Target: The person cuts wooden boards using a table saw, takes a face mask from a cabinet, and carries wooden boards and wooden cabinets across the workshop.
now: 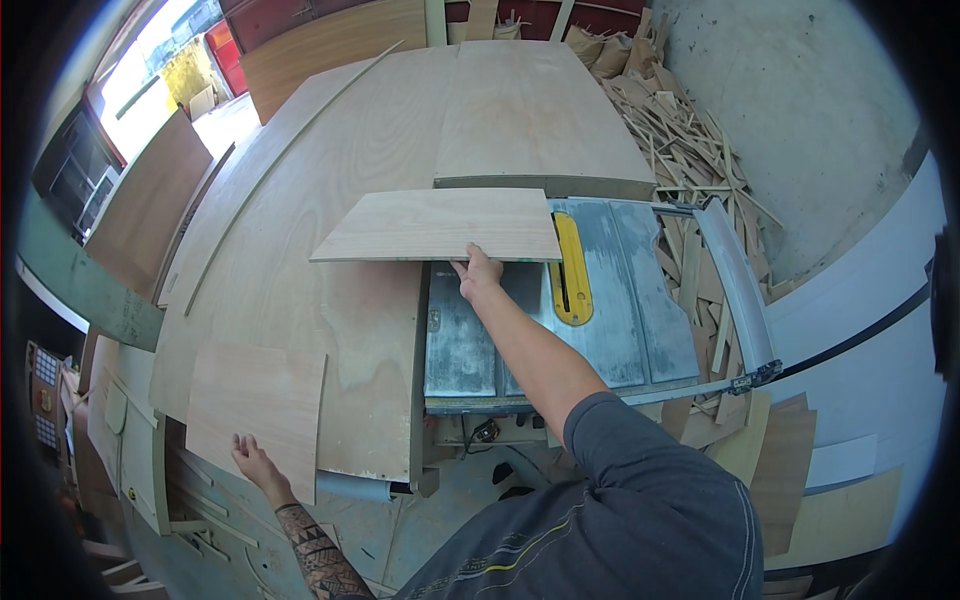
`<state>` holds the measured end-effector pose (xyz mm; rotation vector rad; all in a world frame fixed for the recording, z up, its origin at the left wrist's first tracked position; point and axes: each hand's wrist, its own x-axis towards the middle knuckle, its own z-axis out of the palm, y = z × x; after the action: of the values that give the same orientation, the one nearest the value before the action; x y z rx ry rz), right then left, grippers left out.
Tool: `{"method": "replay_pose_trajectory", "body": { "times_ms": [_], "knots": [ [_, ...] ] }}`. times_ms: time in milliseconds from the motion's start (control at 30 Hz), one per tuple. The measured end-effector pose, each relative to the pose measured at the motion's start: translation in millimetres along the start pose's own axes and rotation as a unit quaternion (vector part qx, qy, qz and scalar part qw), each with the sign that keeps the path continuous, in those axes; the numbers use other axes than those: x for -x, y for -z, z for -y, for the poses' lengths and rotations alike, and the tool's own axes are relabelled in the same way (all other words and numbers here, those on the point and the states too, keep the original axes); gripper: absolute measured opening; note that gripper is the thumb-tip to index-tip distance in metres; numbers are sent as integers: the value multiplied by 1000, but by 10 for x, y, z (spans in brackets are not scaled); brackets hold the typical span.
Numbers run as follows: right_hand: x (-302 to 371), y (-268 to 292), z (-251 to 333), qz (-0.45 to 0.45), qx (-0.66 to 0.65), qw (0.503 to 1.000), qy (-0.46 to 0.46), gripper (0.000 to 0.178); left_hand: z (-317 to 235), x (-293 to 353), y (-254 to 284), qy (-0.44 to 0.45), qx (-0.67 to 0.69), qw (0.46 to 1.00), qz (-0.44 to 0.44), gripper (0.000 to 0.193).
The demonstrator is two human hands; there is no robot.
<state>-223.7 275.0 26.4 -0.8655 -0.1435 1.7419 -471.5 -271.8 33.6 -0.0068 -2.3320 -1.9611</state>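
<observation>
Work prob. unfinished: R hand (482,274) has fingers gripping long panel (440,222) by yellow insert (579,290); 2nd panel (255,395) overhangs table (375,370) (L hand (258,468) fingers curled, grip unclear).

Scrap wood heap (690,140), tan sacks (608,57), pale wall (800,120)

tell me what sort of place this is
Most likely a woodworking shop: there's what looks like a table saw with a yellow slotted plate, several wood panels and a heap of offcuts along the wall.
</observation>
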Motion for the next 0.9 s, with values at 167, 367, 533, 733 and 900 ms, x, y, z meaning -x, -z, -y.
{"method": "replay_pose_trajectory", "body": {
  "times_ms": [167, 367, 533, 733, 900],
  "knots": [
    [849, 327, 461, 115, 42, 992, -29, 52, -834, 1499, -811, -187, -42, 979, 76, 65],
    [1853, 2220, 2469, 130, 81, 988, -7, 47, -2093, 3192, -1128, -403, -295, 807, 314, 95],
    [2273, 3781, 3685, 76, 77, 994, -9, 56, -1903, 4392, -1150, -318, -391, 679, 534, 111],
    [2333, 5248, 4399, 63, 52, 997, -5, 49, -1061, 5484, -1540, -337, -223, 671, 621, 108],
    [2043, 5714, 4538, 60, 73, 995, -18, 50, -559, 5853, -1787, -327, -241, 666, 626, 104]
  ]
}}
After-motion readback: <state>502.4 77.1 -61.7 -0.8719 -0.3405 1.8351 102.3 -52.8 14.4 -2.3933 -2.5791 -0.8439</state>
